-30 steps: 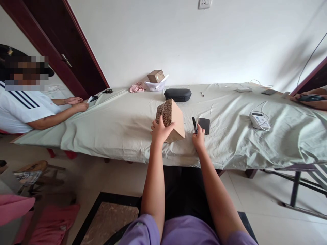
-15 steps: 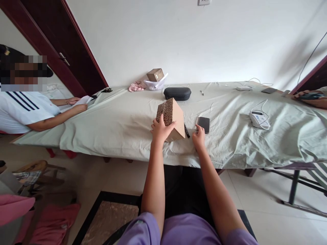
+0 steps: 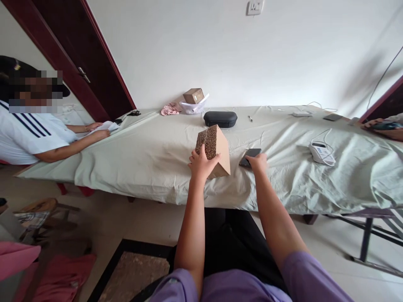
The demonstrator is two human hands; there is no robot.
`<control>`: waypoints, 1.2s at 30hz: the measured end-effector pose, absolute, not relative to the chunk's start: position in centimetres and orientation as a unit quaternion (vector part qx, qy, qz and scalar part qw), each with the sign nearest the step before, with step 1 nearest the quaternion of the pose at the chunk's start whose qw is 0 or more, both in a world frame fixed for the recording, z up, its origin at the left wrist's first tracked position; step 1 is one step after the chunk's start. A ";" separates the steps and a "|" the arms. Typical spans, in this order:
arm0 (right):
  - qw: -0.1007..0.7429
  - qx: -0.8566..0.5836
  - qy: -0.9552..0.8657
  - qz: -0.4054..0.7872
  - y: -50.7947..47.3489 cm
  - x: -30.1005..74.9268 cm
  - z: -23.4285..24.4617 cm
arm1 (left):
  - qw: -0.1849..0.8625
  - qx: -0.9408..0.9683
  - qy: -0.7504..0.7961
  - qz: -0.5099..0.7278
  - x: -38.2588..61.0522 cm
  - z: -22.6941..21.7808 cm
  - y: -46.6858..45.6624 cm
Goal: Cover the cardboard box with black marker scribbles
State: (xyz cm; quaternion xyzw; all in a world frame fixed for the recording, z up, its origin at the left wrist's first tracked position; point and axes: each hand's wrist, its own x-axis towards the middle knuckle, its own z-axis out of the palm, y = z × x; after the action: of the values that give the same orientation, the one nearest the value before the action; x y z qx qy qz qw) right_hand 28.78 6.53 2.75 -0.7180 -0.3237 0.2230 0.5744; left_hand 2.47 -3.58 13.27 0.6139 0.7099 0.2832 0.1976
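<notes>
A brown cardboard box [image 3: 217, 147] with a dark patterned side stands tilted on the cloth-covered table [image 3: 151, 155]. My left hand [image 3: 200, 162] grips its near left corner. To the right of the box, my right hand [image 3: 258, 161] closes on the near end of a black phone [image 3: 247, 153], which lies angled on the cloth. The black marker seen earlier is not in view.
A black zip case [image 3: 220, 118], a white bowl [image 3: 192, 108] with a small box [image 3: 193, 95], a pink cloth [image 3: 170, 110] and a pen [image 3: 249, 118] lie at the back. A white device [image 3: 320, 152] sits right. One person [image 3: 47, 134] sits left; another's hand [image 3: 382, 125] is far right.
My right hand laid the black marker down beside the box, then moved right and took hold of the phone. My left hand stayed on the box.
</notes>
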 end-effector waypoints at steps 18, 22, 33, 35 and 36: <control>0.748 -0.193 -0.309 0.554 -5.3 23.8 12.4 | 0.056 0.656 0.697 0.284 10.1 12.0 -5.4; 0.720 -0.178 -0.292 0.603 -6.7 22.3 13.6 | 0.057 0.661 0.694 0.281 11.0 11.6 -5.6; 0.570 -0.192 -0.280 0.748 -8.0 18.0 14.9 | 0.040 0.667 0.699 0.254 10.3 10.4 -4.5; 0.553 -0.164 -0.290 0.764 -8.3 17.4 15.0 | 0.037 0.670 0.697 0.253 10.4 10.1 -4.4; 0.550 -0.154 -0.291 0.768 -8.5 17.2 15.1 | 0.036 0.672 0.695 0.255 10.4 10.0 -4.4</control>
State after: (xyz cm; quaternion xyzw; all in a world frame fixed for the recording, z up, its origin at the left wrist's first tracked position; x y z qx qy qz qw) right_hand 17.22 -8.51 15.11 -0.1536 -0.2911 0.7677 0.5499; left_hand 10.38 -4.44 10.04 0.6718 0.6947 0.2546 0.0356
